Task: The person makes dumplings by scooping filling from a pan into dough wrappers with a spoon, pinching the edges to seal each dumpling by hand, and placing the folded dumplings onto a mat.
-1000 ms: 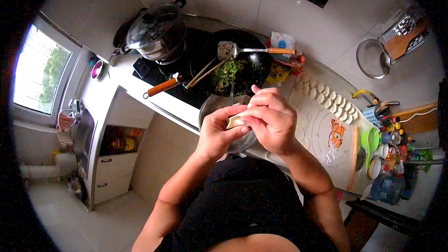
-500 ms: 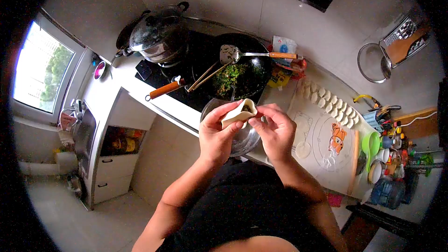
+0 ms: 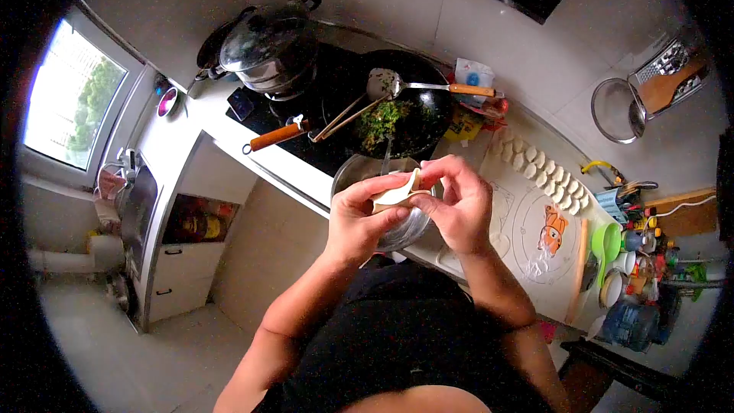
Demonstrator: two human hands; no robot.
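Observation:
A folded piece of pale dough (image 3: 395,194) is held between both hands above a round bowl (image 3: 350,173). My left hand (image 3: 358,218) grips its left part between thumb and fingers. With thumb and forefinger, my right hand (image 3: 460,203) pinches the right end, where the edges rise to a peak. Whatever lies inside the dough is hidden. Behind the bowl, a wok (image 3: 432,111) holds chopped green filling (image 3: 382,121). Rows of shaped dough pieces (image 3: 541,170) lie on the mat (image 3: 527,288) at the right.
A spatula (image 3: 432,86) and chopsticks (image 3: 340,116) rest over the wok. A lidded pot (image 3: 267,50) stands at the back left. The rolling pin (image 3: 579,271) lies along the mat's right edge, beside a green scoop (image 3: 606,245) and jars. A wooden handle (image 3: 277,138) juts over the counter's front edge.
The dough was open at its right end half a second ago, with filling showing; now its edges are pinched together there. The view has shifted slightly.

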